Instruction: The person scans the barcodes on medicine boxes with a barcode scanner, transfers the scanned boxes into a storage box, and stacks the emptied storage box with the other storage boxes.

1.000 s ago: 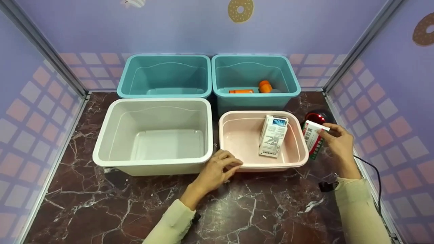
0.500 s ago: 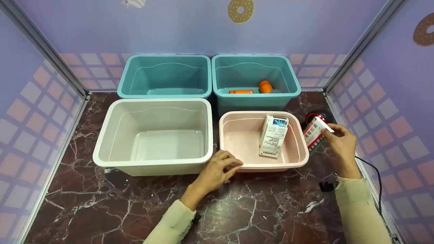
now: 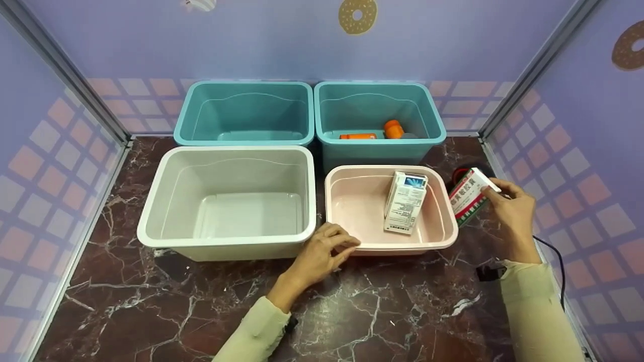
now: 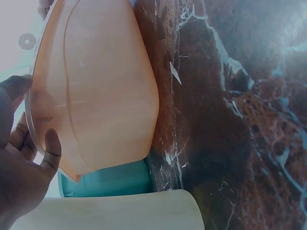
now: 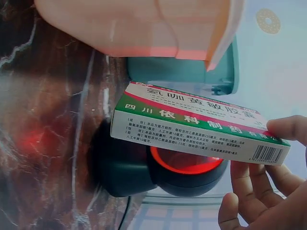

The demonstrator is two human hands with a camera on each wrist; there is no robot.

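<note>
A white, green and red medicine box (image 3: 469, 197) is pinched by my right hand (image 3: 514, 213) to the right of the pink bin (image 3: 347, 211). In the right wrist view, the medicine box (image 5: 201, 122) is tilted and its barcode is by my fingers. Behind it sits a black device (image 5: 187, 179) with a glowing red face, probably a scanner. My left hand (image 3: 322, 251) holds the pink bin's near-left rim. The left wrist view shows the fingers at the rim and the thumb (image 4: 52, 143) on the outer side. A white medicine box (image 3: 405, 203) leans inside the pink bin.
A white bin (image 3: 226, 241) stands left of the pink one. Two teal bins (image 3: 244, 142) (image 3: 380, 142) line the back; the right one contains orange-capped items (image 3: 393, 129). A black cable (image 3: 556, 256) runs along the right wall.
My right hand has turned the medicine box to lean further right and shifted it slightly right and away, so more of its printed face shows. My left hand has stayed at the rim.
</note>
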